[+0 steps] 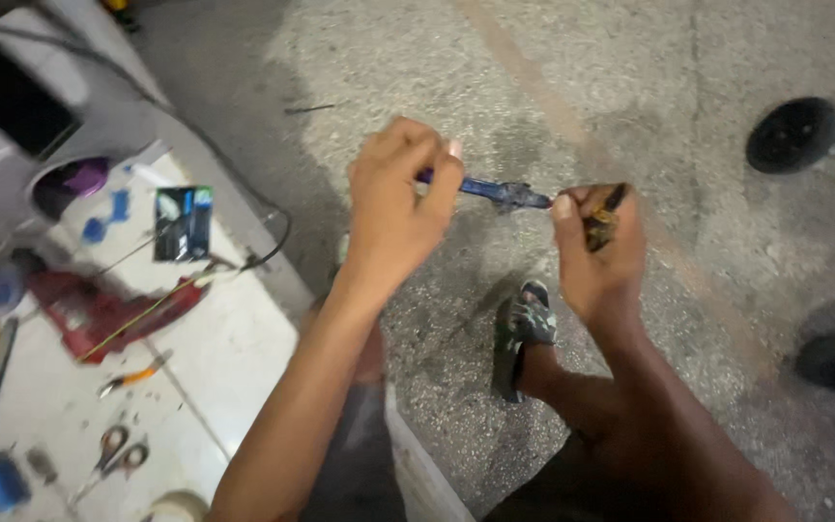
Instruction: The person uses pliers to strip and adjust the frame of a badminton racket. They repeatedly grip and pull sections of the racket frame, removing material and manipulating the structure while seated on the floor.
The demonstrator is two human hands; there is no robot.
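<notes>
My left hand (400,198) is closed around the handle end of a blue hand tool (495,191), which I hold out in front of me above the concrete ground. The tool's dark tip reaches my right hand (599,246). That hand is closed on a small dark and yellow part (603,220), pinched against the thumb at the tool's tip. Both arms reach up from the bottom of the view. What exactly the small part is cannot be told.
My sandalled foot (526,329) rests on the concrete below the hands. A white tiled ledge (234,348) on the left carries a red tool (99,309), scissors (120,452), small pliers (132,377), a card packet (184,223) and a black cable (273,232). Black wheels (791,135) stand at the right.
</notes>
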